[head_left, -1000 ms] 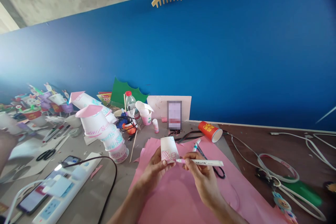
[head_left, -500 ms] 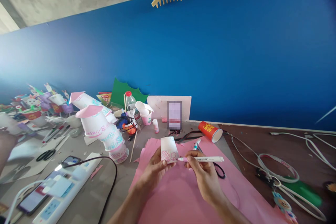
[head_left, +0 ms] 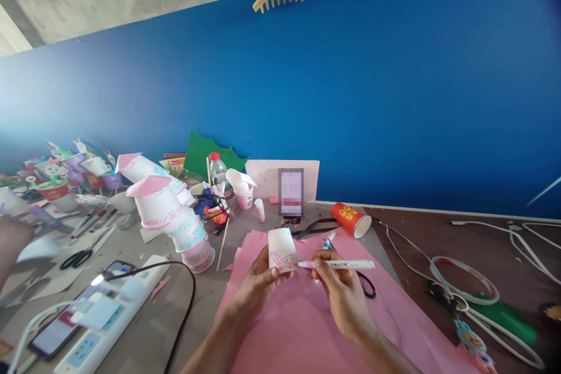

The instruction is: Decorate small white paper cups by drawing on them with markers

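My left hand is closed around a white paper cup, which carries pink drawn lattice and cloud-like marks and a little blue near one edge. My right hand grips a white marker with a pink end pointing left. The marker's tip is at the right edge of the cup; whether it touches cannot be made out. A blue-and-white marker shows just behind my right hand, partly hidden. Beneath both hands lies pink paper.
A stack of decorated cups with a pink cone top stands left. A red cup lies on its side behind. A power strip, scissors and cables lie around. Another person's hand is at far left.
The marker in my right hand has tilted very slightly. At far left, the other person's hand has shifted a little. My left hand and the cup look unchanged.
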A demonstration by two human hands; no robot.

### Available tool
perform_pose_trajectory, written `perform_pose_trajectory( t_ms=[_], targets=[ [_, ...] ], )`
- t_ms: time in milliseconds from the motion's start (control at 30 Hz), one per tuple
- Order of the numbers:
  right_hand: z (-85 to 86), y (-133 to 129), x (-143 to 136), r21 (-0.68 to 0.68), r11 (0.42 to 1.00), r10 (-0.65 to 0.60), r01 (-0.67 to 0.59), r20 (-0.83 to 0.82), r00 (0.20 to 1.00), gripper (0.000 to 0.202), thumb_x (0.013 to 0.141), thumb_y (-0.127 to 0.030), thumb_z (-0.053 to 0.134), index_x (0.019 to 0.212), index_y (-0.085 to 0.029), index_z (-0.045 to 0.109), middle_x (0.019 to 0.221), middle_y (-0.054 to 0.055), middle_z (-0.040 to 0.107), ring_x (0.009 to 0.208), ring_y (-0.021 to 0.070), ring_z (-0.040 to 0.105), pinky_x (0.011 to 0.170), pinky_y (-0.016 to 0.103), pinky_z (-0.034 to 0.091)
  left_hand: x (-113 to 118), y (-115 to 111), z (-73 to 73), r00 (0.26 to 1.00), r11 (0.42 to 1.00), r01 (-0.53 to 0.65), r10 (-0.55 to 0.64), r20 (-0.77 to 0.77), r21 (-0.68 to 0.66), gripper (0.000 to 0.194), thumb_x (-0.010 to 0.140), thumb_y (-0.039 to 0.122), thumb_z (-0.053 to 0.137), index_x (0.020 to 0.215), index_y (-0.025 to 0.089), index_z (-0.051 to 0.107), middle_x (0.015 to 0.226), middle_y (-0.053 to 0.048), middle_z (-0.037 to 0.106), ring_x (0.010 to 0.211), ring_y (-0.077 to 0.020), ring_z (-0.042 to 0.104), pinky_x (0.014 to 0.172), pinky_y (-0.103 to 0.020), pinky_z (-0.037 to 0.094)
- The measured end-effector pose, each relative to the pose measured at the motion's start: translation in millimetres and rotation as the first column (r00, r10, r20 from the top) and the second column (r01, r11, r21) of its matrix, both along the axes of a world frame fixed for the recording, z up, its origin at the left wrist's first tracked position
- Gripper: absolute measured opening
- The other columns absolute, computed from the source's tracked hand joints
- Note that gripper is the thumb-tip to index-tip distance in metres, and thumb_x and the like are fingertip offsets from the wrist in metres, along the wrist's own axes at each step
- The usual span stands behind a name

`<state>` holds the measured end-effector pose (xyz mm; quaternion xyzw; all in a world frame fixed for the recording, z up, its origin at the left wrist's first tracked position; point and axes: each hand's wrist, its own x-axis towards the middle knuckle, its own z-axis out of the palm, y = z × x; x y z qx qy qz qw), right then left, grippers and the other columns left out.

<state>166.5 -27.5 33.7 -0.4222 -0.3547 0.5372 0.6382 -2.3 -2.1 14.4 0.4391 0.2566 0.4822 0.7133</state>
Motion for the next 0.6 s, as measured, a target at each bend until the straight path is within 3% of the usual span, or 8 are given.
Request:
perform_pose_trajectory(
  t_ms=[267,600],
  targets=[
    [-1.4,0.9,-0.6,-0.02,1.0,-0.001,0.001,0.01,1.0,0.031,0.069,-0.049,0.078,0.07,-0.02,0.067,0.056,-0.003,0.056,0.06,0.0141,0.049,0.06,0.026,0.038,1.6,0.9,0.5,1.0,1.0,-0.004,0.005,0.018,-0.006,0.07,0.07,0.041,0.079,0.133,0.023,0.054,0.105,-0.007,0.07,0.098,-0.025,0.061,0.086,-0.035,0.045],
    [-5.9,1.4,0.7,-0.025,1.0,0.004,-0.005,-0.038,0.999,0.029,0.069,-0.047,0.079,0.069,-0.02,0.066,0.056,-0.004,0.056,0.06,0.0137,0.05,0.062,0.026,0.038,2.3,0.1,0.7,1.0,1.0,-0.006,0.006,0.03,0.004,0.065,0.07,0.042,0.079,0.129,0.023,0.058,0.11,-0.009,0.069,0.103,-0.0277,0.06,0.09,-0.038,0.044]
  ],
)
